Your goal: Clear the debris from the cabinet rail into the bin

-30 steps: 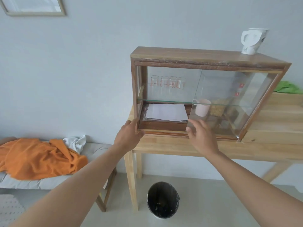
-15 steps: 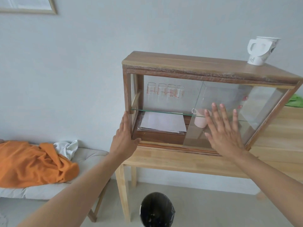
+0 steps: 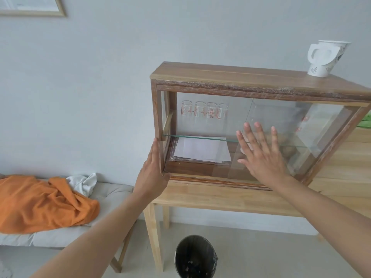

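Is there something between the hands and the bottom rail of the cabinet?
Left of the glass door, the rail lies exposed; nothing visible blocks it. The right hand lies flat on the glass, the left hand at the cabinet's left post.

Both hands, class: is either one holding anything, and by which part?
Nothing is gripped. The left hand lies flat against the cabinet's left post; the right hand presses open-palmed on the glass door.

A lived-in home room: a wooden glass-front cabinet point(image 3: 251, 125) is sitting on a table, a cushioned bench point(image 3: 66, 231) lying left of the cabinet with orange cloth point(image 3: 40, 203) draped on it.
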Available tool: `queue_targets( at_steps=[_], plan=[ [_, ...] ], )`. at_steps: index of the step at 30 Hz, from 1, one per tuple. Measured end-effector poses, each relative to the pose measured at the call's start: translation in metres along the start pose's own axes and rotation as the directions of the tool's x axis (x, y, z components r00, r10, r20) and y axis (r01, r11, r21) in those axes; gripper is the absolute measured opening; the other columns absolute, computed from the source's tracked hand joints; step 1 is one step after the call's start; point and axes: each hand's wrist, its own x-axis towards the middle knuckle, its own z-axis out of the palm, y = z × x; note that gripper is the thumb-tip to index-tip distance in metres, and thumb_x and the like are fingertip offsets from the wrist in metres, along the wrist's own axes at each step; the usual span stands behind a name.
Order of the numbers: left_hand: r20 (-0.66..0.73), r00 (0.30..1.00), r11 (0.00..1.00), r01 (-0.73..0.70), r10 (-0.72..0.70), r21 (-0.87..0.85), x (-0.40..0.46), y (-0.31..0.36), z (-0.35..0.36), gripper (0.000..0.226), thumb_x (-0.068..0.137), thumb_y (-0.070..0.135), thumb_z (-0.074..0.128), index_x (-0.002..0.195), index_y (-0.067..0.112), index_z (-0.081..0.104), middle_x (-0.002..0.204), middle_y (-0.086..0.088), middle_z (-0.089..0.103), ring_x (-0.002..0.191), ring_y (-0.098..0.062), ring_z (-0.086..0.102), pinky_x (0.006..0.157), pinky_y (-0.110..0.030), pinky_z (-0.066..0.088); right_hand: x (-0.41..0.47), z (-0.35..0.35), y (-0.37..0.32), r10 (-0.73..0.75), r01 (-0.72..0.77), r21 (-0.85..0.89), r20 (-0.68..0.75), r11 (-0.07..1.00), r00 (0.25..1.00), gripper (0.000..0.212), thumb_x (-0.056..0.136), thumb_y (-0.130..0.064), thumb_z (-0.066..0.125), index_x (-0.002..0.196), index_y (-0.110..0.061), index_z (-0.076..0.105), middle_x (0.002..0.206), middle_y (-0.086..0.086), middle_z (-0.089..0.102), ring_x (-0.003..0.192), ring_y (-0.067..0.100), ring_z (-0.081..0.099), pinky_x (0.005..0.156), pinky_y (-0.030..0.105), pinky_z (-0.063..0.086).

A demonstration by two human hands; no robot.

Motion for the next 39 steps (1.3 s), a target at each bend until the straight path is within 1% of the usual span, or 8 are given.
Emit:
queue_targets(
  at_steps=[6, 12, 15, 25, 30, 34, 36, 39],
  plan=[
    [-0.001, 1.0, 1.0, 0.004, -0.004, -0.018, -0.001, -0.001, -0.004, 0.133, 0.081, 0.009, 0.077, 0.155, 0.055, -0.024, 0.173, 0.015, 0.011, 0.142, -0.034, 0.045, 0.098, -0.05, 0.051, 0.036, -0.015, -0.052, -0.018, 0.018, 0.051, -0.001, 0.999, 1.0, 0.12, 0.091, -0.051, 0.081, 0.175, -0.014, 0.003, 0.184, 0.016, -0.003, 0.169, 0.044, 0.0, 0.131, 0.074, -0.003],
    [0.007, 1.0, 1.0, 0.004, -0.004, 0.002, -0.001, -0.002, -0.005, 0.132, 0.082, 0.011, 0.078, 0.156, 0.052, -0.024, 0.173, 0.013, 0.014, 0.144, -0.032, 0.045, 0.1, -0.049, 0.05, 0.073, -0.03, -0.1, -0.052, 0.055, 0.069, -0.032, 0.996, 0.998, 0.122, 0.087, -0.052, 0.084, 0.175, -0.015, 0.008, 0.183, 0.013, 0.001, 0.168, 0.04, 0.001, 0.13, 0.072, -0.001],
    [0.005, 1.0, 1.0, 0.0, 0.0, 0.002, -0.001, -0.002, -0.006, 0.133, 0.082, 0.01, 0.078, 0.157, 0.052, -0.023, 0.172, 0.013, 0.016, 0.142, -0.032, 0.048, 0.096, -0.047, 0.051, 0.09, -0.035, -0.124, -0.066, 0.069, 0.102, -0.035, 0.992, 0.997, 0.12, 0.09, -0.05, 0.083, 0.176, -0.016, 0.005, 0.184, 0.012, -0.004, 0.167, 0.038, -0.006, 0.129, 0.07, -0.009],
    [-0.001, 1.0, 1.0, 0.009, -0.009, 0.0, -0.002, 0.002, -0.007, 0.133, 0.081, 0.007, 0.077, 0.156, 0.053, -0.023, 0.171, 0.012, 0.022, 0.139, -0.032, 0.051, 0.092, -0.042, 0.051, 0.103, -0.039, -0.142, -0.066, 0.064, 0.14, 0.012, 0.988, 0.998, 0.123, 0.093, -0.051, 0.08, 0.175, -0.016, -0.004, 0.184, 0.012, -0.013, 0.168, 0.038, -0.014, 0.129, 0.069, -0.013],
    [0.007, 1.0, 1.0, 0.023, -0.023, 0.006, -0.003, 0.004, -0.01, 0.131, 0.082, 0.004, 0.073, 0.156, 0.054, -0.023, 0.171, 0.014, 0.022, 0.132, -0.032, 0.057, 0.091, -0.045, 0.054, 0.11, -0.038, -0.153, -0.06, 0.056, 0.143, 0.024, 0.988, 0.998, 0.131, 0.088, -0.032, 0.09, 0.175, -0.015, -0.007, 0.184, 0.011, -0.015, 0.169, 0.038, -0.012, 0.13, 0.07, -0.013],
    [0.043, 0.998, 0.999, 0.039, -0.04, 0.037, -0.005, 0.007, -0.013, 0.128, 0.085, 0.005, 0.071, 0.156, 0.051, -0.025, 0.171, 0.014, 0.019, 0.135, -0.033, 0.053, 0.095, -0.046, 0.053, 0.113, -0.046, -0.157, -0.059, 0.055, 0.149, 0.025, 0.987, 0.998, 0.128, 0.091, -0.028, 0.087, 0.174, -0.015, -0.009, 0.184, 0.01, -0.015, 0.17, 0.038, -0.009, 0.129, 0.069, -0.017],
    [0.06, 0.997, 0.993, 0.037, -0.044, 0.11, -0.006, 0.012, -0.015, 0.123, 0.086, 0.007, 0.069, 0.159, 0.045, -0.023, 0.173, 0.01, 0.015, 0.135, -0.038, 0.05, 0.099, -0.051, 0.051, 0.109, -0.052, -0.152, -0.078, 0.074, 0.173, 0.013, 0.982, 0.997, 0.119, 0.095, -0.03, 0.082, 0.175, -0.015, -0.005, 0.184, 0.011, -0.013, 0.17, 0.038, -0.008, 0.131, 0.069, -0.013],
    [0.039, 0.996, 0.974, 0.07, -0.08, 0.215, -0.008, 0.024, -0.021, 0.113, 0.09, 0.01, 0.067, 0.163, 0.034, -0.015, 0.175, 0.005, -0.001, 0.141, -0.04, 0.038, 0.107, -0.055, 0.043, 0.1, -0.069, -0.139, -0.105, 0.101, 0.25, 0.001, 0.963, 0.995, 0.103, 0.097, -0.022, 0.074, 0.175, -0.012, 0.007, 0.185, 0.013, -0.002, 0.171, 0.038, 0.001, 0.134, 0.069, 0.006]
  ],
)
